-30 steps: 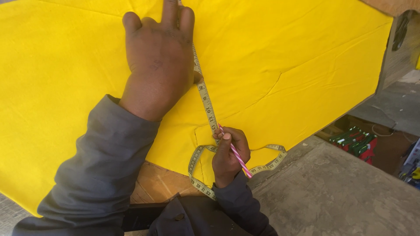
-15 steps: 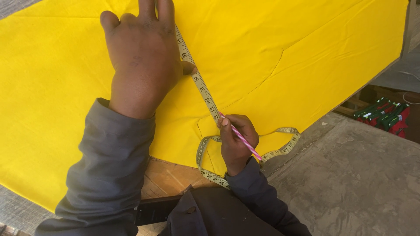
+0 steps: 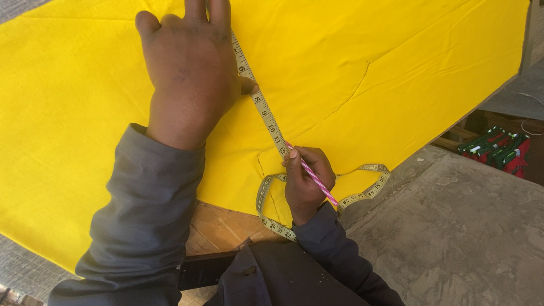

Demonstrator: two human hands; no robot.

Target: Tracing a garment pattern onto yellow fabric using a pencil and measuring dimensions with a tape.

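Note:
A large yellow cloth (image 3: 396,68) lies spread over the table. My left hand (image 3: 190,73) presses flat on it, palm down, and its thumb pins a yellow measuring tape (image 3: 266,116) that runs diagonally across the cloth. My right hand (image 3: 306,178) sits at the cloth's near edge, shut on a pink-and-white striped pencil (image 3: 317,181). The pencil's tip touches the cloth right beside the tape. The rest of the tape loops loosely around my right hand and over the cloth's edge.
A wooden table top (image 3: 218,226) shows under the cloth's near edge. A grey concrete surface (image 3: 464,226) lies at the right. Red and green objects (image 3: 498,150) sit at the far right. Both of my sleeves are grey.
The view has shifted slightly, so both hands sit a little further right in the picture. My hands keep the same hold on the tape and pencil.

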